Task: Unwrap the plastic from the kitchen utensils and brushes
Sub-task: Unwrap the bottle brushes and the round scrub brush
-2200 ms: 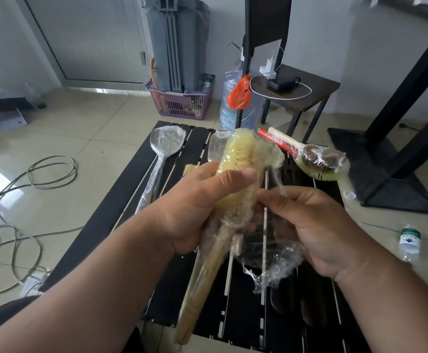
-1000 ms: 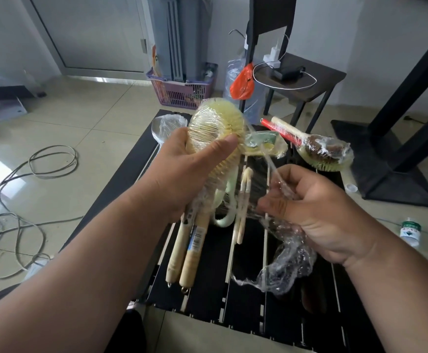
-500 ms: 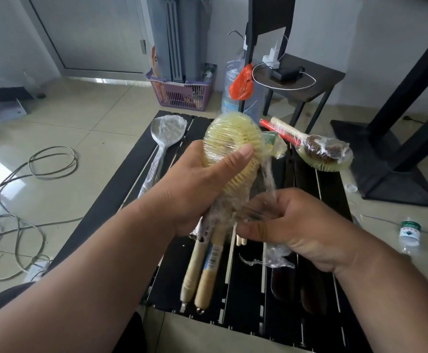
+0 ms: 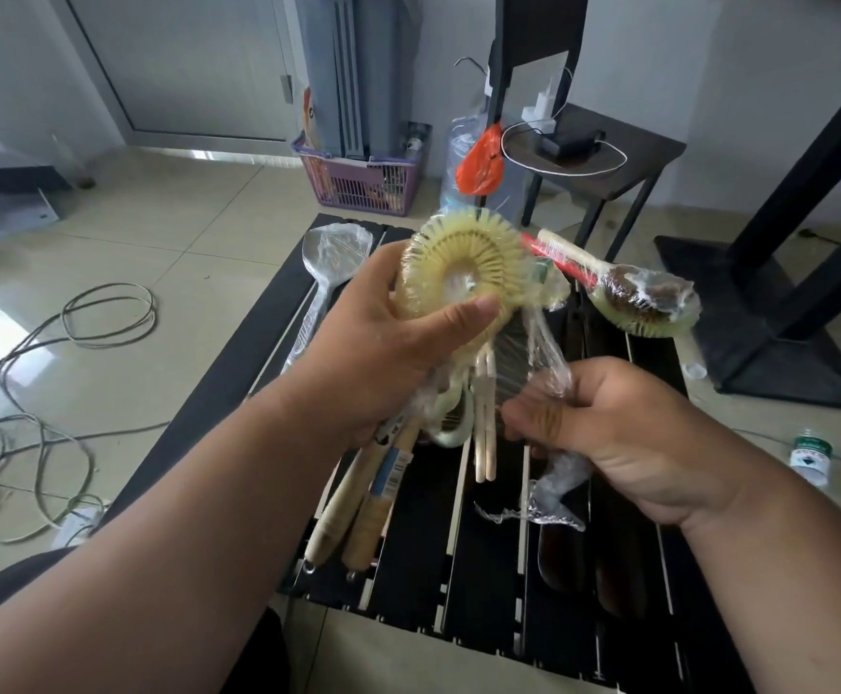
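The left hand (image 4: pixel 383 343) grips a bundle of brushes (image 4: pixel 458 283) above the black slatted table (image 4: pixel 238 383), thumb pressed across the round yellow bristle head, which faces the camera. The wooden handles (image 4: pixel 353 498) of the bundle hang down below that hand, slanting toward the table's near edge, and thinner pale sticks drop beside them. Clear plastic wrap (image 4: pixel 543 353) stretches from the right side of the bristle head down to the right hand (image 4: pixel 623 433), which sits lower and just to the right of the bundle — its fingers are curled, pinching the film, and a crumpled tail of it dangles beneath the fist. On the table behind, a wrapped spoon (image 4: pixel 330 273) lies at the far left, partly hidden by the left hand, and a second wrapped brush (image 4: pixel 633 298) with a red and pale handle lies at the far right. A small bottle (image 4: pixel 809 453) stands on the floor to the right, well apart from the table.
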